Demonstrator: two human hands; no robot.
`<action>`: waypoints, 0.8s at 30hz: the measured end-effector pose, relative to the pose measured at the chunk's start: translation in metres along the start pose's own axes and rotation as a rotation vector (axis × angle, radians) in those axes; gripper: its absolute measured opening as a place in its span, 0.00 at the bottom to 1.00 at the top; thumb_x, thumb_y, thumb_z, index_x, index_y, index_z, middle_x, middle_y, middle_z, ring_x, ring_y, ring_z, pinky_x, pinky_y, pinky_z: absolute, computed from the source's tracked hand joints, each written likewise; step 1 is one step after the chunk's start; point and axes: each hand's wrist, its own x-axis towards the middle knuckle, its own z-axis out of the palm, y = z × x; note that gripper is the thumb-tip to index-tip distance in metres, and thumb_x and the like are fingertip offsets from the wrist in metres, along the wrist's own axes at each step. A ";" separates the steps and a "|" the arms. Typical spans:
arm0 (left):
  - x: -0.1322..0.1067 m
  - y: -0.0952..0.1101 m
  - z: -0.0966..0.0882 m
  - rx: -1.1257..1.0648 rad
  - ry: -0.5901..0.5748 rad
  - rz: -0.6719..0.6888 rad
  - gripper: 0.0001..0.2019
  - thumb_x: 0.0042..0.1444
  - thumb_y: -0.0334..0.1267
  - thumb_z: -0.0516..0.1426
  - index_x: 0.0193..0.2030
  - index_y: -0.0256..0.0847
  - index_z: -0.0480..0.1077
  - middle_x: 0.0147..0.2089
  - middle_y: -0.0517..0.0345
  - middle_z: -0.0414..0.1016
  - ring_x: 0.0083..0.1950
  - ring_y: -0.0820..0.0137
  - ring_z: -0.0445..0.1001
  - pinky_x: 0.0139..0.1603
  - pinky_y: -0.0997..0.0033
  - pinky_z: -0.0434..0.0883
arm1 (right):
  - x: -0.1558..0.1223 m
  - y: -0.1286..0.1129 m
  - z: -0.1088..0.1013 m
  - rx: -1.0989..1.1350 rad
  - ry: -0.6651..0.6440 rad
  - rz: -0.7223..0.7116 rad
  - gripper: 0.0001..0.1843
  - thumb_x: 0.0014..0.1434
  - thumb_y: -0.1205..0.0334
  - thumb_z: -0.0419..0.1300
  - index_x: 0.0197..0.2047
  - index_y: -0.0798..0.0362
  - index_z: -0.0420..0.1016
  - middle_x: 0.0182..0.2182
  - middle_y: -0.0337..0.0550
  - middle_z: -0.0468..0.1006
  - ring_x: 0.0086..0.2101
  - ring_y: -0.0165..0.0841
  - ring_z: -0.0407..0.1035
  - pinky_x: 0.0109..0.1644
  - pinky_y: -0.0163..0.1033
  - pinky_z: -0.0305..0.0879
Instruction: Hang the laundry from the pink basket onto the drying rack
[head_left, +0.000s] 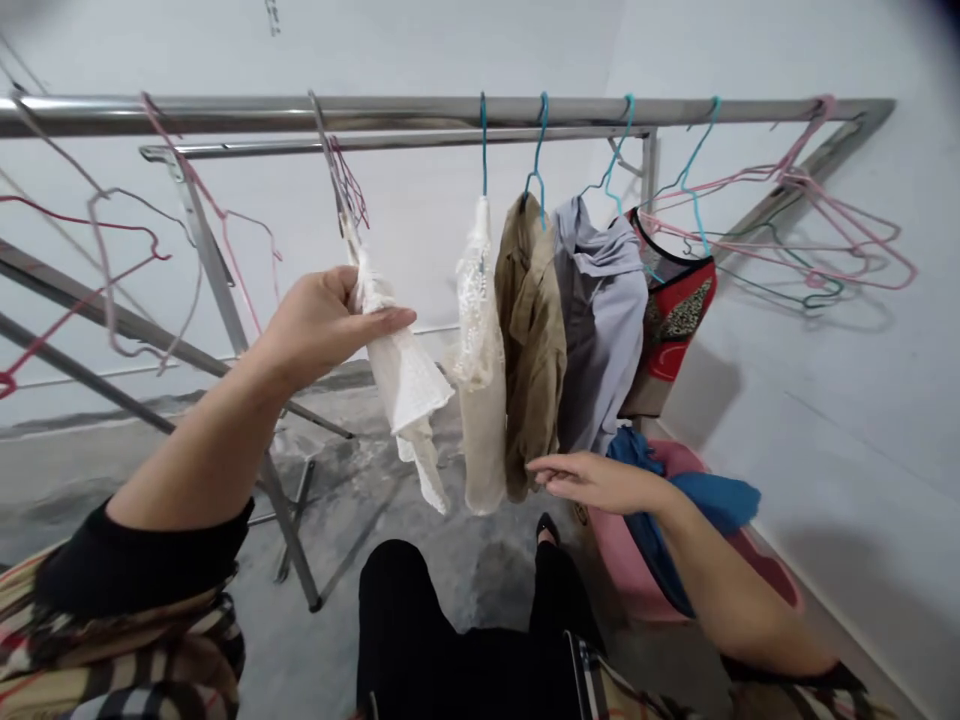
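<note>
My left hand (322, 322) is raised and closed round the top of a white garment (405, 375) on a metal hanger (330, 165) that hooks over the steel rail (420, 110). The garment dangles below my fingers. My right hand (592, 480) is lower, palm down with fingers stretched out flat, holding nothing, just under the hems of the hung clothes. To the right on the rail hang a cream lace garment (480, 350), a khaki shirt (534, 340), a grey-lilac shirt (604, 320) and a red and black patterned piece (675, 310), all on teal hangers.
A pink basin (750, 560) with blue cloth (712, 495) stands on the floor by the right wall. Empty pink and grey hangers (825, 230) hang at the rail's right end, and several more (112, 260) at the left. The rack's legs (289, 520) stand on grey concrete.
</note>
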 end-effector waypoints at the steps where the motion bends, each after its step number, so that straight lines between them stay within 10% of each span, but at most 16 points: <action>1: -0.004 0.003 0.000 -0.034 -0.043 -0.043 0.14 0.34 0.36 0.73 0.26 0.34 0.75 0.24 0.58 0.76 0.24 0.74 0.69 0.23 0.77 0.65 | 0.009 -0.016 -0.002 -0.023 -0.005 -0.048 0.27 0.66 0.52 0.52 0.64 0.57 0.67 0.48 0.50 0.79 0.45 0.35 0.74 0.51 0.41 0.69; 8: -0.020 0.006 -0.020 -0.390 0.072 -0.088 0.17 0.35 0.39 0.73 0.30 0.39 0.75 0.28 0.60 0.77 0.28 0.74 0.72 0.31 0.74 0.73 | 0.055 -0.087 -0.002 -0.107 -0.061 -0.290 0.23 0.68 0.57 0.52 0.62 0.58 0.68 0.48 0.51 0.79 0.48 0.35 0.73 0.52 0.39 0.67; 12: -0.028 0.001 -0.030 -0.165 0.221 0.048 0.13 0.38 0.39 0.71 0.27 0.38 0.73 0.25 0.63 0.73 0.26 0.77 0.67 0.28 0.77 0.67 | 0.070 -0.099 0.013 -0.125 -0.073 -0.315 0.22 0.67 0.59 0.52 0.61 0.57 0.69 0.48 0.51 0.79 0.48 0.36 0.73 0.53 0.40 0.66; 17: -0.034 -0.008 -0.036 0.353 0.298 0.247 0.18 0.44 0.41 0.67 0.17 0.39 0.62 0.20 0.67 0.56 0.24 0.78 0.54 0.22 0.75 0.52 | 0.077 -0.076 0.053 -0.030 -0.047 -0.230 0.23 0.66 0.59 0.53 0.62 0.56 0.69 0.46 0.49 0.79 0.45 0.36 0.73 0.52 0.41 0.66; 24: -0.034 -0.010 -0.045 0.318 0.264 0.237 0.18 0.40 0.45 0.69 0.23 0.41 0.64 0.20 0.67 0.59 0.22 0.77 0.55 0.20 0.75 0.52 | 0.063 -0.014 0.114 0.139 -0.002 0.010 0.23 0.62 0.59 0.53 0.59 0.54 0.73 0.44 0.47 0.79 0.42 0.37 0.73 0.49 0.41 0.68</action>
